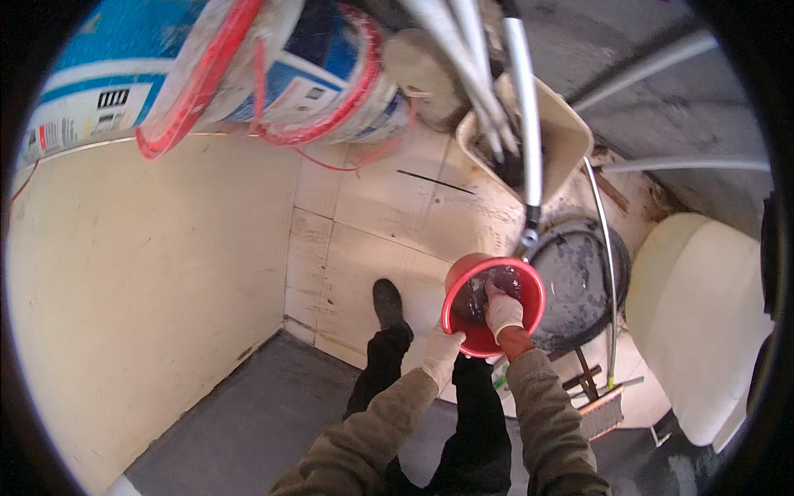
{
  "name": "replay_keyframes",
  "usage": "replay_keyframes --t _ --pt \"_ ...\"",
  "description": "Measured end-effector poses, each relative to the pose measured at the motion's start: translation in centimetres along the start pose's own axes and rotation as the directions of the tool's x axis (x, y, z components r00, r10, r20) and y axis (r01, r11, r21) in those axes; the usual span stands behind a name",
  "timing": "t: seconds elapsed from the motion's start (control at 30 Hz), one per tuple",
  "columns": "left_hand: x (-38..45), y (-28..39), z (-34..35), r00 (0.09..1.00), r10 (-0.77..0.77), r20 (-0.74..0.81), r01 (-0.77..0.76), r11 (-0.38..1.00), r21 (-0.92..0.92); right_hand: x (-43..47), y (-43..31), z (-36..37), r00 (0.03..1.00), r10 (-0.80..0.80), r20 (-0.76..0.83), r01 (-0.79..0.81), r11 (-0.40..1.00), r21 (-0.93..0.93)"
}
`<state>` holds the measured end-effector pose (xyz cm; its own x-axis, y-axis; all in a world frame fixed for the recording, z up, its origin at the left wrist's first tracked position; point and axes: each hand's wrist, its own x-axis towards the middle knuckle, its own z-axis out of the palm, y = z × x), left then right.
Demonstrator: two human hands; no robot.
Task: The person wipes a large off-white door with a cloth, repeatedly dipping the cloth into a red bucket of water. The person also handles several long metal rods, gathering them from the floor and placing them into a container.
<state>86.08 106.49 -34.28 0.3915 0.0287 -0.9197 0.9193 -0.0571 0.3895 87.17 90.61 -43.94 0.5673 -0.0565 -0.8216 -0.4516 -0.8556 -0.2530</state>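
Observation:
A red plastic bucket, tilted and holding dark liquid, is in front of me. My left hand, in a whitish glove, grips its near left rim. Inside the bucket is my right hand, gloved too, with its fingertips at the liquid; whether they hold anything cannot be told. A round black tub with grey residue lies just right of the bucket, on the floor.
A beige square bin holds several pipes or poles. Large paint-type pails stand at upper left, by a pale partition. A thin rod lies on the tiles. At right are a broom and a large white container.

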Motion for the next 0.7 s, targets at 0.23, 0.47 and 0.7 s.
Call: replay_keyframes --t 0.23,0.47,0.7 --pt "9.4 -2.9 -8.6 0.987 0.154 -0.047 -0.148 0.983 0.105 5.0 -7.7 1.6 0.995 -0.032 -0.098 0.041 0.994 0.098" --pt "16.0 -0.2 -15.6 0.975 0.221 -0.025 -0.222 0.973 -0.063 8.6 -12.3 3.9 0.957 -0.098 -0.272 0.255 0.73 0.634" --pt "19.3 0.9 -20.8 0.994 0.052 -0.092 -0.072 0.971 -0.228 8.5 -17.3 1.1 0.973 -0.119 -0.199 0.231 0.557 0.798"
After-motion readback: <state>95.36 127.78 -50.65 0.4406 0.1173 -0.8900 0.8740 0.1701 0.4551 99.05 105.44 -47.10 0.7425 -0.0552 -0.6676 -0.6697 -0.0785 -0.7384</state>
